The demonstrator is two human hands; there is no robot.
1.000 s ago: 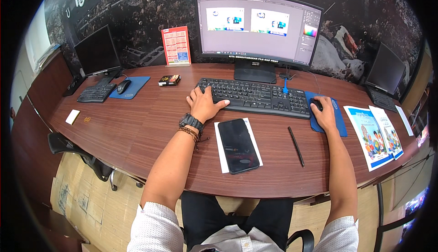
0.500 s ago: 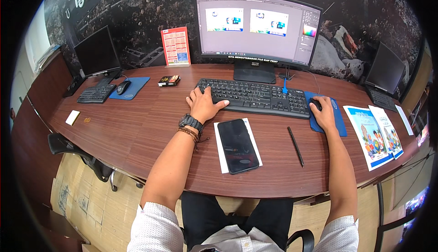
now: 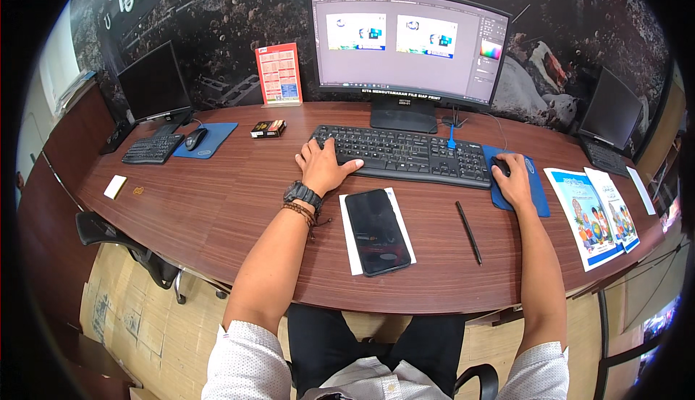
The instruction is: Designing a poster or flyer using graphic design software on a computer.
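Note:
My left hand (image 3: 323,168) rests with spread fingers on the left end of a black keyboard (image 3: 413,157), its thumb stretched along the near edge. A dark watch and a beaded bracelet circle that wrist. On a blue mouse pad (image 3: 538,191), my right hand (image 3: 515,183) is curved over a black computer mouse (image 3: 499,165), mostly hidden beneath it. Behind the keyboard stands a curved monitor (image 3: 405,70) showing two colourful card layouts side by side. Between my forearms lie a dark smartphone (image 3: 377,232) on white paper and a black pencil-like stick (image 3: 469,233).
Printed booklets (image 3: 585,219) lie on the desk at the right, near another dark monitor (image 3: 612,110). To the left are a second keyboard (image 3: 152,149), a mouse on a blue pad (image 3: 216,139), a small box (image 3: 268,128) and a red standing calendar (image 3: 279,74).
Both hands stay where they were. On the screen, the small logo on the left card and the upper toolbar look slightly different.

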